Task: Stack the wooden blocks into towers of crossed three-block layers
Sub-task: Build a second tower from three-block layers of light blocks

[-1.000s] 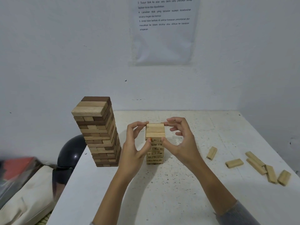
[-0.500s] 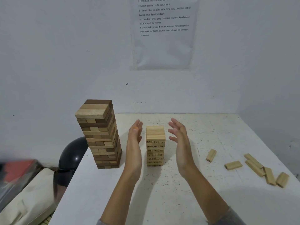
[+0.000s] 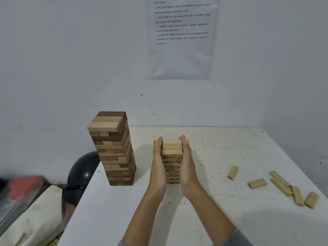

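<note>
Wooden blocks on the white speckled tabletop (image 3: 221, 219) make two towers. Walls close off the far edge and the right side, so free room lies only on the near side of the fingers. The taller two-tone tower (image 3: 113, 150) stands to the left of the fingers of the left hand (image 3: 158, 162), near but apart from them. The pale tower (image 3: 172, 148) stands upright directly between both sets of fingers. Its long axis is vertical and its top layer runs from one palm to the other. The left hand and the right hand (image 3: 188, 162) lie flat against opposite sides of it, fingers straight and held together, pressing rather than pinching, which I judge to be squaring it up. The loose blocks (image 3: 257, 183) lie flat, well off to the right of the right fingers, so that hand is nearer for the next pick.
</note>
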Motion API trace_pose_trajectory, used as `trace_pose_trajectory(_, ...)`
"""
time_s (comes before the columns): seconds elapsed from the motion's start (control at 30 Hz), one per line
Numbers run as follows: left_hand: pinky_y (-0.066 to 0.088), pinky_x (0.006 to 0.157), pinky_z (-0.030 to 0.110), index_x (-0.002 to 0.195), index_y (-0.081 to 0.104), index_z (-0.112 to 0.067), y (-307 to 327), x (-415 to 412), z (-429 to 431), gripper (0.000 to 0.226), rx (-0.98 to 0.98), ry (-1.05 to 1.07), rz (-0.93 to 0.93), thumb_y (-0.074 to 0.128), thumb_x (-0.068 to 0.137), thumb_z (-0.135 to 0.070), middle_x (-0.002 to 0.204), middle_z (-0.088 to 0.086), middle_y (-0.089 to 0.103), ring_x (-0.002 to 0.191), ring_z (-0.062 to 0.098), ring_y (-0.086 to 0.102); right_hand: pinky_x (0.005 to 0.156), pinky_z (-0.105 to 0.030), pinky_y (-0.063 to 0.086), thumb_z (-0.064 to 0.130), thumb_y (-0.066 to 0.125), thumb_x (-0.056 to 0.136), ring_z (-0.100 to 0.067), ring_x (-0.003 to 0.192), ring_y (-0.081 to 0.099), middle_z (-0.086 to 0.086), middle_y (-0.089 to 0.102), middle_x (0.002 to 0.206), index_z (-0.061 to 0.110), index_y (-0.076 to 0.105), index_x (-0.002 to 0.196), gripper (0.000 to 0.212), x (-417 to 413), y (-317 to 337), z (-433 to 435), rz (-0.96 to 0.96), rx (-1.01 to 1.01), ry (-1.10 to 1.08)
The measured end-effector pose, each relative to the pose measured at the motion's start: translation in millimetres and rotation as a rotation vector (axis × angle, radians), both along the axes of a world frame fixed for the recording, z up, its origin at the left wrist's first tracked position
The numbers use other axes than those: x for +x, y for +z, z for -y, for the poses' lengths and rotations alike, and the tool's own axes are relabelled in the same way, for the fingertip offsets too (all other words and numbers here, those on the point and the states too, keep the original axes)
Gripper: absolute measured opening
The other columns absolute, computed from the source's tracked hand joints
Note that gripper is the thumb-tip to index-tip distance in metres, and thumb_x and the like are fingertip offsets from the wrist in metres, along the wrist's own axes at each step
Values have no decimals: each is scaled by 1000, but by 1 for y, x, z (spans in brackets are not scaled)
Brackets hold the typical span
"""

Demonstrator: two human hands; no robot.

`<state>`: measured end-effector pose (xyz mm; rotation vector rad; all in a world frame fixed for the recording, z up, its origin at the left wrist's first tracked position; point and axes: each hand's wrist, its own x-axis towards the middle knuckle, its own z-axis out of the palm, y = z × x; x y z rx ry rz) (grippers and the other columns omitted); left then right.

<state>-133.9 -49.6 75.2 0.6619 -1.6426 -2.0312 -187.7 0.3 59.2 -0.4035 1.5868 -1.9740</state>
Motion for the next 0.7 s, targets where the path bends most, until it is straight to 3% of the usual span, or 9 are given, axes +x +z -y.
trace_pose_trajectory(0.1, 38, 56, -4, 99, 52, -45, 8, 2, -8, 34, 11, -1, 0, 18, 101, -47, 73, -35, 64, 66, -29, 52, 57, -10, 48, 52, 23, 101, 10, 73, 66, 22, 72, 77, 49, 54, 94, 32, 0, 1, -1, 19, -2, 1)
trace_pose_trajectory(0.2, 36, 53, -6, 89, 49, -43, 12, 5, -14, 37, 25, 6, -28, 15, 103, -43, 62, -40, 60, 63, -30, 52, 55, -8, 47, 51, 24, 102, 9, 70, 66, 23, 71, 74, 46, 59, 85, 39, 1, 3, -3, 45, -26, 5)
trace_pose_trajectory(0.37, 36, 56, -7, 119, 38, -49, 4, 1, -9, 28, 42, 45, -37, 17, 101, -48, 78, -41, 55, 68, -33, 49, 58, -10, 46, 50, 20, 102, 12, 67, 65, 28, 68, 68, 50, 52, 88, 35, 0, 3, -3, 31, -7, -10)
trace_pose_trajectory(0.53, 34, 58, -8, 116, 48, -46, 5, 2, -8, 38, 8, 38, -17, 14, 101, -48, 82, -43, 60, 71, -35, 47, 79, -21, 50, 59, 21, 99, -1, 93, 68, 13, 74, 95, 37, 65, 114, 52, -3, -1, -1, 33, -21, 7)
trace_pose_trajectory(0.6, 34, 61, -8, 117, 48, -48, 4, 2, -7, 38, 4, 45, -10, 14, 100, -50, 94, -42, 62, 78, -34, 47, 70, -15, 48, 54, 20, 101, 6, 83, 68, 20, 73, 83, 47, 70, 88, 52, 1, 2, -4, 34, -20, 14)
trace_pose_trajectory(0.63, 35, 59, -8, 109, 48, -49, 4, 1, -7, 36, -1, 42, -7, 14, 101, -50, 87, -43, 63, 75, -33, 48, 67, -14, 47, 52, 20, 101, 8, 79, 67, 23, 72, 77, 50, 69, 78, 54, 3, 4, -4, 44, -18, 12)
trace_pose_trajectory(0.7, 37, 54, -7, 98, 46, -48, 8, 1, -10, 32, 11, 39, -11, 15, 101, -47, 65, -45, 57, 65, -31, 50, 68, -16, 46, 53, 22, 101, 7, 82, 67, 23, 72, 79, 49, 64, 85, 45, 5, 2, -4, 11, 1, -6)
